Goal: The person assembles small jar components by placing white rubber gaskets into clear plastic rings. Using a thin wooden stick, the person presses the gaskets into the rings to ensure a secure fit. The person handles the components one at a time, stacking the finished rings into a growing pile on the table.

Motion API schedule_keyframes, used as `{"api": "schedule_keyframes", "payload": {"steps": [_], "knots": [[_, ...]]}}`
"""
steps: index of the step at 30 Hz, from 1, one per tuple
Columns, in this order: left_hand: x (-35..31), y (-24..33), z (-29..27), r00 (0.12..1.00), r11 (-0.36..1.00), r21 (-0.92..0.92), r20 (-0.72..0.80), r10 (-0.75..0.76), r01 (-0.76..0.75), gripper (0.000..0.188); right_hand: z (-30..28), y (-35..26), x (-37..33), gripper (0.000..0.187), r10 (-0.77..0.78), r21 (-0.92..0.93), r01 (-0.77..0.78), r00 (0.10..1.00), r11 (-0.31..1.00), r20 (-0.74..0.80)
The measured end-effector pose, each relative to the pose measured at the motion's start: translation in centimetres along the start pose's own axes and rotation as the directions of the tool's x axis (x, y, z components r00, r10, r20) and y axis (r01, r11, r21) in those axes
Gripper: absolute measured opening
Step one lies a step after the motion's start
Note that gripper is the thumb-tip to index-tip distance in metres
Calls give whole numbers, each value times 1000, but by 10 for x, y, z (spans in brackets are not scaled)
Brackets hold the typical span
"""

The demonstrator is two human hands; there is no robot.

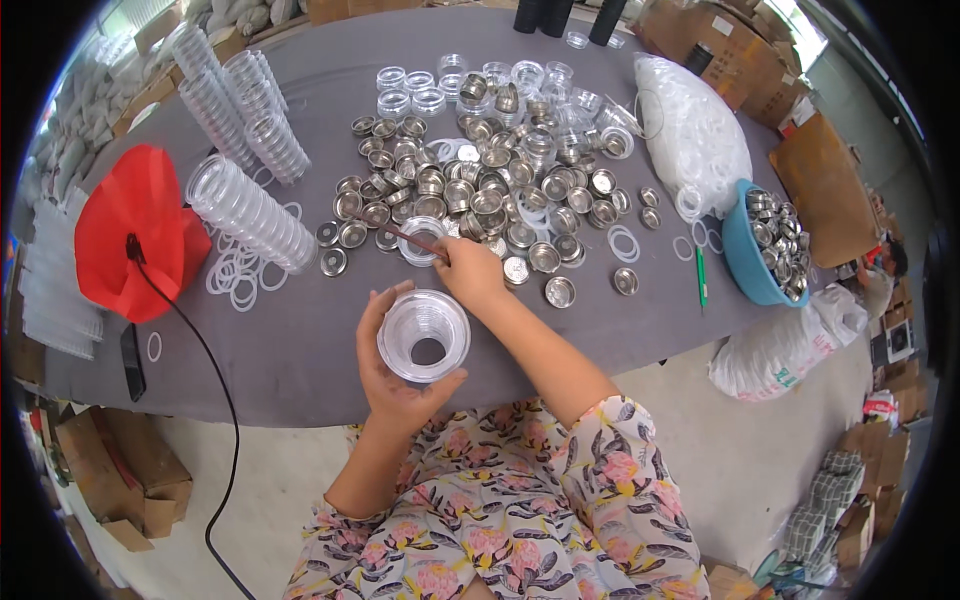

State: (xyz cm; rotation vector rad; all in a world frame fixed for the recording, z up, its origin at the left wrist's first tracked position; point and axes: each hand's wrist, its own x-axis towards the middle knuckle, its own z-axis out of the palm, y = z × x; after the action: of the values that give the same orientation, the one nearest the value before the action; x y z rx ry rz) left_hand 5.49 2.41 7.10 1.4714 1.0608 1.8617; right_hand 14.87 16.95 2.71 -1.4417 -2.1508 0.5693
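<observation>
My left hand (392, 378) is wrapped round a stack of clear plastic rings (424, 302), seen from above through its open middle. In my right hand (470, 270) is a thin brown stick (395, 230), pinched and pointing to the far left. The stick crosses a clear plastic ring (428, 226) lying by the heap; whether it touches the ring I cannot tell. Beyond both hands spreads a heap of small silver metal cups (488, 202), mixed with clear rings and flat white washers.
Tall stacks of clear rings (250, 215) stand at left near a red fabric thing (130, 235) with a black cable (200, 350). At right are a bag of white rings (690, 130), a green pen-like tool (702, 275) and a blue basin (742, 250) of metal cups.
</observation>
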Motion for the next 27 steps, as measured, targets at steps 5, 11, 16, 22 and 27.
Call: {"api": "schedule_keyframes", "payload": {"steps": [5, 11, 16, 22, 27], "knots": [[2, 0, -1, 1000, 1000, -14, 11, -8, 8, 95, -2, 7, -10, 17, -58, 291, 125, 972, 949, -228], [5, -2, -2, 1000, 997, -75, 3, 13, -12, 95, -107, -35, -51, 16, -140, 661, 160, 987, 733, -84], [27, 1, -10, 995, 974, -200, -30, 99, -103, 98, -155, -58, -66, 25, -572, 385, 540, 819, 748, -38], [38, 27, -18, 982, 987, -92, 149, -114, 129, 82, -170, -70, -75, 21, -506, 414, 416, 852, 810, 136], [33, 28, -24, 977, 998, -11, 203, -63, 67, 85, -165, -66, -79, 34, -206, 916, 263, 957, 303, -206]]}}
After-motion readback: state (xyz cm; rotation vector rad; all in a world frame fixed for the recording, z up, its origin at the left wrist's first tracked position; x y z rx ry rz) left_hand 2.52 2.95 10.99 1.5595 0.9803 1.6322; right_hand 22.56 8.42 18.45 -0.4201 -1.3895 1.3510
